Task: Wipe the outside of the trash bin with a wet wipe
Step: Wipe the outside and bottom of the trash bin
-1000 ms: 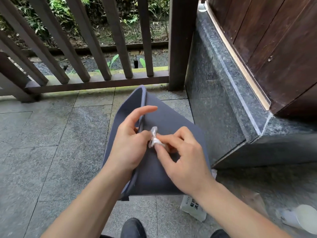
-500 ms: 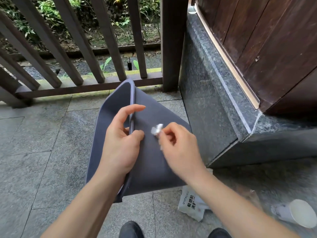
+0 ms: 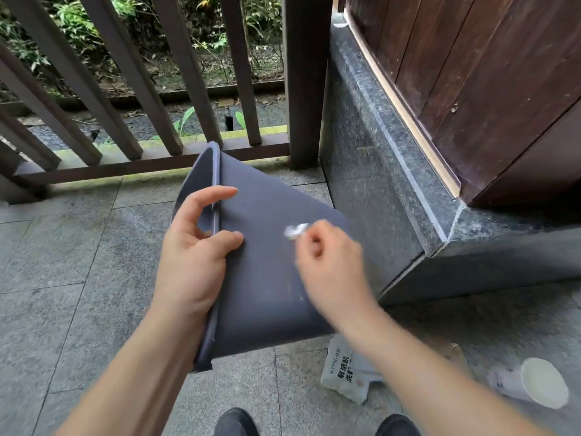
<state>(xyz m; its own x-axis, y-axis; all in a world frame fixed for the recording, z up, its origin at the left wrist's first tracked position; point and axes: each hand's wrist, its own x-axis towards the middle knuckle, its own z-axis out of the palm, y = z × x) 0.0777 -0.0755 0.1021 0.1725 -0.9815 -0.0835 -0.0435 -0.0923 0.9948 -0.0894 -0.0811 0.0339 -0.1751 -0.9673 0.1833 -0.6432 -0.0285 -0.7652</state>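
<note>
I am mid-wipe. My left hand grips the rim of the grey plastic trash bin, thumb clamped on its outer wall, holding it tilted on its side above the stone paving. My right hand pinches a small crumpled white wet wipe between curled fingertips, against the bin's upper side — blurred. Next, I judge, firmer strokes across the wall, then turning the bin to an unwiped face.
</note>
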